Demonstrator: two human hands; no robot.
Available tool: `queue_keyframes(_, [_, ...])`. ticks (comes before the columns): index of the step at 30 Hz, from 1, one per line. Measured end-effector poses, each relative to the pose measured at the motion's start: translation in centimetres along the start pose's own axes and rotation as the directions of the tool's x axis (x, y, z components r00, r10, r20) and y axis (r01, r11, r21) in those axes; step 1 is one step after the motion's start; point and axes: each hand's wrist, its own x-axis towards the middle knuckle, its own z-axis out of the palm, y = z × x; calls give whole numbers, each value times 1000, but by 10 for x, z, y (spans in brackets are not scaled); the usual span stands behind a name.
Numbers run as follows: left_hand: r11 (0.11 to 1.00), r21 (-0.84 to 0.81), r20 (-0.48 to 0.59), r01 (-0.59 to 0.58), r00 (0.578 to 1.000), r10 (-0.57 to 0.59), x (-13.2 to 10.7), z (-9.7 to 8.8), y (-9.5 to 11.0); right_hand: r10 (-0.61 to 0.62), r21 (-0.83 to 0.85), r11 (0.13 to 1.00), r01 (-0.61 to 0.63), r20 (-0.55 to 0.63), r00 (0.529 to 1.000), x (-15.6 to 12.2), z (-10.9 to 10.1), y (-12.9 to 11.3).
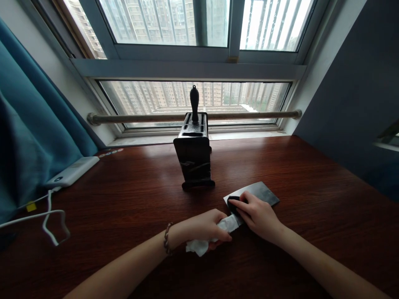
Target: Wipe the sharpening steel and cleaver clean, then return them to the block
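A cleaver with a wide grey blade lies low over the table, its blade pointing away to the right. My left hand is closed around its handle, which is covered by white tissue paper; a loose end of the paper hangs below the wrist side. My right hand is over the blade near the handle, its fingers closed on a small black object that rests against the blade. Its exact kind cannot be made out.
A black knife block stands beyond my hands, with one black-handled tool upright in it. At the left are a white power strip, a white cable and a blue curtain. A rail crosses before the window.
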Motion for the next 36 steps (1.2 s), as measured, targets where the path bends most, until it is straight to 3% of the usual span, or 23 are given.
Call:
queue_keyframes(3, [998, 56, -43, 7, 999, -5, -2, 3, 3, 55, -50, 997, -57, -36, 998, 2, 1, 1])
queue_keyframes(9, [998, 63, -38, 7, 999, -5, -4, 4, 6, -65, 6, 998, 65, 0, 998, 0, 2, -1])
queue_keyframes(15, [999, 43, -32, 12, 999, -11, -3, 3, 5, 68, -131, 988, -78, -81, 994, 2, 7, 1])
queue_keyframes(19, [1000, 21, -29, 1, 1000, 0, -4, 4, 4, -42, -57, 998, 41, -17, 999, 0, 4, -1])
queue_keyframes(21, [999, 33, -47, 6, 999, -4, -4, 5, 4, -43, -50, 998, 42, -17, 999, 0, 4, 0])
queue_keyframes(25, [999, 43, -59, 3, 998, 0, -3, 5, 4, 106, -174, 977, -123, -106, 989, 2, 7, 8])
queue_keyframes(30, [999, 35, -58, 3, 998, -1, -3, 5, 3, 314, -325, 873, -364, -197, 929, 5, 5, 27])
queue_keyframes(36, [998, 57, -59, 1, 998, 2, -3, 4, 0, 450, -409, 755, -513, -248, 858, 6, -3, 53])
